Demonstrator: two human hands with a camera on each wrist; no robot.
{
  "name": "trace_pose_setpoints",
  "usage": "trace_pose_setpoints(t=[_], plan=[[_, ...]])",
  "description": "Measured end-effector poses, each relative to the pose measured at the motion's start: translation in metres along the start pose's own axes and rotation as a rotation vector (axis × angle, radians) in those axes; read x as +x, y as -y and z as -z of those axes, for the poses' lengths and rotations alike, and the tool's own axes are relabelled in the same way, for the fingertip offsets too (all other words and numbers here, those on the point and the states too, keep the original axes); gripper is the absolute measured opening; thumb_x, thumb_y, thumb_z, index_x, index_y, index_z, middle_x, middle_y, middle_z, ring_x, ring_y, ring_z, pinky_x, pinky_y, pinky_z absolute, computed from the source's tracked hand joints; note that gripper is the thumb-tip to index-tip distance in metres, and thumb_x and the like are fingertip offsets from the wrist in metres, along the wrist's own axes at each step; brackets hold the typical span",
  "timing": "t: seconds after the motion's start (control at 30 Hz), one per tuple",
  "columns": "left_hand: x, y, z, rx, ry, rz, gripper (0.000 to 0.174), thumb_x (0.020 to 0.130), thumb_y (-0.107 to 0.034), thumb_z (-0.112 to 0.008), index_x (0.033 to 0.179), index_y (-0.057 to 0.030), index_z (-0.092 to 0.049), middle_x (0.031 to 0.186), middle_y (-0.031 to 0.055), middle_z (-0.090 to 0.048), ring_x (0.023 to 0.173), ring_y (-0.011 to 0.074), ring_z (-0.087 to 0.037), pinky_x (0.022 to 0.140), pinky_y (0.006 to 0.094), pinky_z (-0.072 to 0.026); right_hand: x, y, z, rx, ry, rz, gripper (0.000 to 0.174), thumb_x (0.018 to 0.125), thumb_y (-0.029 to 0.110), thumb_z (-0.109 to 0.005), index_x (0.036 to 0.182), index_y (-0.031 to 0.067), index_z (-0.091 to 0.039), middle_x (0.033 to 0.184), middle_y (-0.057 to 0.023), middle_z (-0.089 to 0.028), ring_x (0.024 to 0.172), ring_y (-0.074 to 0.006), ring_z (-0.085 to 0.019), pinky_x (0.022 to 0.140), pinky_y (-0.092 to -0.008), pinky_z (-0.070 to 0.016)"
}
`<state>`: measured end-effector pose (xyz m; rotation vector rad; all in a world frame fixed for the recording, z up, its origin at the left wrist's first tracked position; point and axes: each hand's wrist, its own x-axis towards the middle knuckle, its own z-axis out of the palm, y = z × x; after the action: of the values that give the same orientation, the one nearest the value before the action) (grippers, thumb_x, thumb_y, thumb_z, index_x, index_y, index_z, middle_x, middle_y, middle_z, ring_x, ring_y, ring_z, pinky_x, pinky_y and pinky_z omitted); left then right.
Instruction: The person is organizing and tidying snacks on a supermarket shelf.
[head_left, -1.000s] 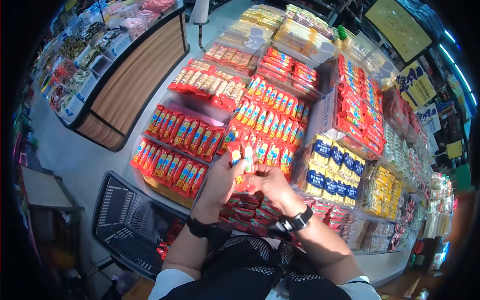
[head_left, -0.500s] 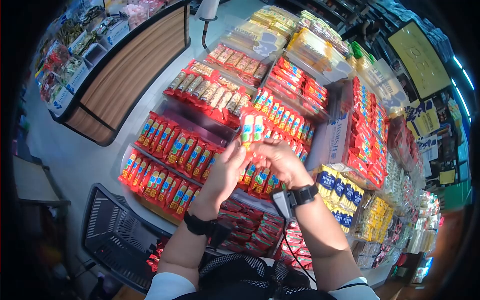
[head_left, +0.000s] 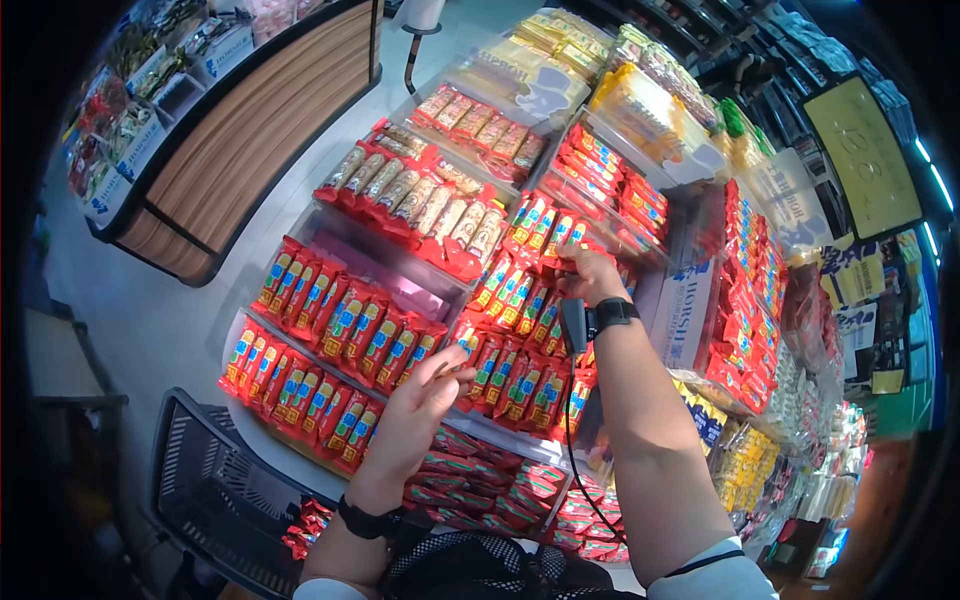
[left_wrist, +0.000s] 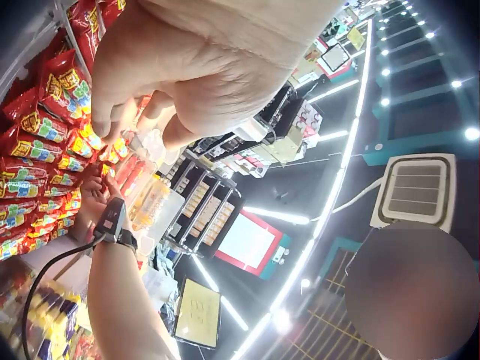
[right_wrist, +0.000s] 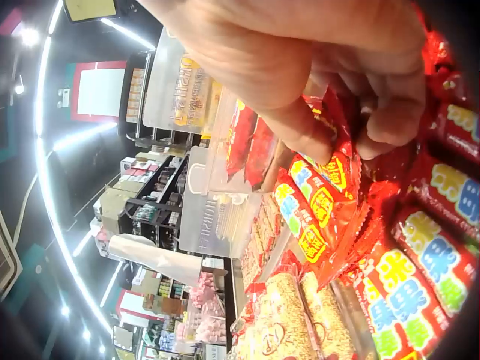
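My right hand (head_left: 594,276) reaches to the far part of the middle bin and pinches the end of a red snack packet (right_wrist: 311,206) between thumb and fingers. The packet has blue, white and yellow print and lies on the row of like packets. My left hand (head_left: 420,415) hangs in the air over the near rows of red packets (head_left: 520,385), fingers loosely bent, nothing in it. In the left wrist view the left palm (left_wrist: 210,75) shows large, with the packets behind it.
A dark shopping basket (head_left: 170,440) with some red packets (head_left: 308,528) stands at the lower left. Clear dividers split the stepped display. Puffed-grain bars (head_left: 410,200) lie at the back left, and a clear printed panel (head_left: 690,300) rises on the right. A wood-panelled counter (head_left: 240,130) is across the aisle.
Both hands held red packets together in front of the body. The left hand has come away without one, and the right has moved forward to the far packets in the bin.
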<state>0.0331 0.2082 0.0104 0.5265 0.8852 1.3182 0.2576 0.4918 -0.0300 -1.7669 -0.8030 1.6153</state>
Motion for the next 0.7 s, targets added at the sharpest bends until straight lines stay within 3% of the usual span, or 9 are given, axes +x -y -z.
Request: trace_pose_setpoints(t=[0.23,0.3,0.4,0.53,0.63,0.7], plan=[[0.011,0.0,0.001,0.0,0.032,-0.023,0.046,0.1,-0.012,-0.053,0.143,0.0026,-0.044,0.141,0.0155,-0.051,0.126,0.0224,-0.055,0.109,0.0367,-0.0398,-0.001,0.008,-0.001,-0.197,-0.008,-0.055,0.024,0.085,0.024,-0.078,0.094,0.0066,-0.065,0.079,-0.0061,-0.066,0.061,-0.0208,-0.061,0.053,-0.0331,-0.0482],[0.015,-0.002,-0.004,0.053,0.053,0.008,0.047,0.099,-0.014,-0.056,0.142,0.0028,-0.045,0.14,0.0155,-0.052,0.125,0.0223,-0.055,0.108,0.0363,-0.0408,-0.009,0.013,-0.003,-0.326,0.007,0.021,0.028,0.087,0.027,-0.078,0.098,0.0038,-0.065,0.083,-0.0074,-0.068,0.059,-0.0205,-0.062,0.052,-0.0324,-0.0502],[0.017,0.002,-0.005,0.029,0.048,0.024,0.047,0.099,-0.015,-0.057,0.142,0.0024,-0.046,0.14,0.0154,-0.053,0.125,0.0221,-0.055,0.107,0.0357,-0.0411,-0.012,0.01,-0.006,-0.253,-0.012,0.074,0.029,0.089,0.027,-0.074,0.093,-0.0009,-0.065,0.079,-0.0107,-0.07,0.053,-0.019,-0.064,0.046,-0.0298,-0.0472],[0.018,0.004,-0.003,0.023,0.051,0.001,0.047,0.098,-0.012,-0.057,0.142,0.0021,-0.046,0.14,0.015,-0.053,0.123,0.022,-0.056,0.106,0.0357,-0.0415,-0.025,0.014,-0.009,-0.263,-0.056,0.123,0.031,0.09,0.027,-0.074,0.093,-0.0016,-0.065,0.074,-0.0089,-0.069,0.055,-0.0186,-0.066,0.046,-0.0293,-0.0476],[0.02,-0.001,-0.012,0.125,0.01,-0.032,0.043,0.098,-0.009,-0.057,0.139,0.0006,-0.049,0.136,0.0138,-0.055,0.123,0.0209,-0.056,0.104,0.0347,-0.0426,-0.022,0.012,-0.004,-0.457,-0.127,0.155,0.038,0.086,0.033,-0.078,0.095,-0.0028,-0.068,0.079,-0.0088,-0.07,0.059,-0.0183,-0.066,0.052,-0.0298,-0.0511],[0.03,-0.015,-0.027,0.611,0.054,-0.304,0.04,0.097,-0.007,-0.058,0.136,-0.001,-0.053,0.134,0.0144,-0.056,0.125,0.0228,-0.054,0.106,0.0345,-0.0418,0.003,-0.002,0.007,-0.675,-0.232,0.335,0.041,0.082,0.034,-0.081,0.09,-0.005,-0.07,0.076,-0.0089,-0.07,0.057,-0.0164,-0.065,0.051,-0.0309,-0.0496]])
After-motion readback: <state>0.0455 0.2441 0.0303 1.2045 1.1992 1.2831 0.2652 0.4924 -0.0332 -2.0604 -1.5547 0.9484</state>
